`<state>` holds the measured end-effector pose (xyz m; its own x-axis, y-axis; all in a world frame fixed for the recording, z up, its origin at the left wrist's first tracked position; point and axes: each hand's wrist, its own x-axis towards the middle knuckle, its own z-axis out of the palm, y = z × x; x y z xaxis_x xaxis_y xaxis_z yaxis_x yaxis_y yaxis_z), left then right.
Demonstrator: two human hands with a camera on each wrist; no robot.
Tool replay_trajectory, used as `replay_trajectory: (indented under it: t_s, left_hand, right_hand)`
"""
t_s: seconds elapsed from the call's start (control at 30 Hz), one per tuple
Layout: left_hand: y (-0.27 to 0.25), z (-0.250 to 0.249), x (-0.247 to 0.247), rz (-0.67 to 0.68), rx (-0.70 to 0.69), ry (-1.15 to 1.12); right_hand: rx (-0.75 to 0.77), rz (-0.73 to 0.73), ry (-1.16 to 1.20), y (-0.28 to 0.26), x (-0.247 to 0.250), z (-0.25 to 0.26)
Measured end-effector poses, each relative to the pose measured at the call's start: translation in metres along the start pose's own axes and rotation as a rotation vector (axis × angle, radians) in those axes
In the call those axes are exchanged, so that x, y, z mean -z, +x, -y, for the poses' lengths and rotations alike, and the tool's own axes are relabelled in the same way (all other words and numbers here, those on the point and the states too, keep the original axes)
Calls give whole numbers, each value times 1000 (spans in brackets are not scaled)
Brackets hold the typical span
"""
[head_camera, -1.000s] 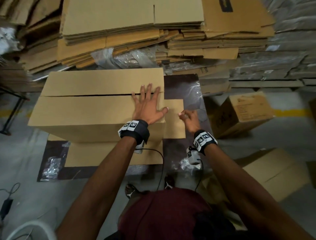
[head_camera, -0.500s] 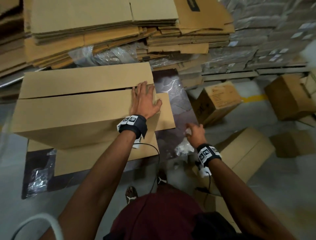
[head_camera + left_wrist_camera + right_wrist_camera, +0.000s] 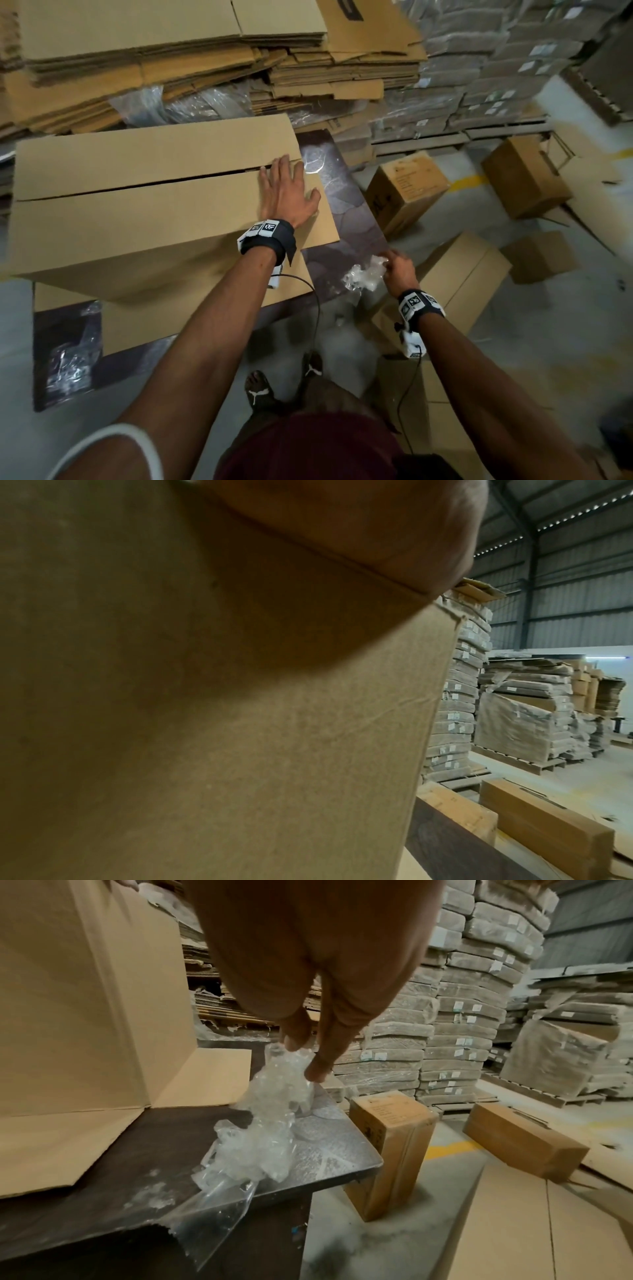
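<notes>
Box (image 3: 137,212) under flat, straight-fingered left grip (image 3: 286,195), right grip (image 3: 399,270) pinching crumpled plastic wrap (image 3: 363,279) at table (image 3: 342,219) edge

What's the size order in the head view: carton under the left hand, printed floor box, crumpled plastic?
1. carton, pressed by the left hand
2. printed floor box
3. crumpled plastic, pinched by the right hand
The floor box lies farther off, so it may look smaller than it is.
</notes>
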<state>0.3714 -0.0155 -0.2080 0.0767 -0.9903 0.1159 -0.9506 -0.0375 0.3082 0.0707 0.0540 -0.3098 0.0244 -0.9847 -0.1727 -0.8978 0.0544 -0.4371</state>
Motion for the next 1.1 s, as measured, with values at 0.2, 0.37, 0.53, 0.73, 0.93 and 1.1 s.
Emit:
replay_trajectory:
  t_s: [0.2,0.37,0.53,0.73,0.93,1.1]
  left_hand:
    - [-6,-1,2,22,3,31]
    - [-14,-6,4,86,46,84]
    - [-30,-7,15,152,99,45]
    - [-59,11,33,239,72,-130]
    - [-99,42,58,311,86,-243]
    - [-133,81,68,250,119,-338]
  right_hand:
    - [-36,-65,-9,-1,13,6]
    - [12,-70,64,4,15,18]
    - [126,-73,156,20,18,41]
    - [336,-10,237,36,17,97]
    - [587,27,321,31,9,162]
    - [803,-4,201,26,-1,198]
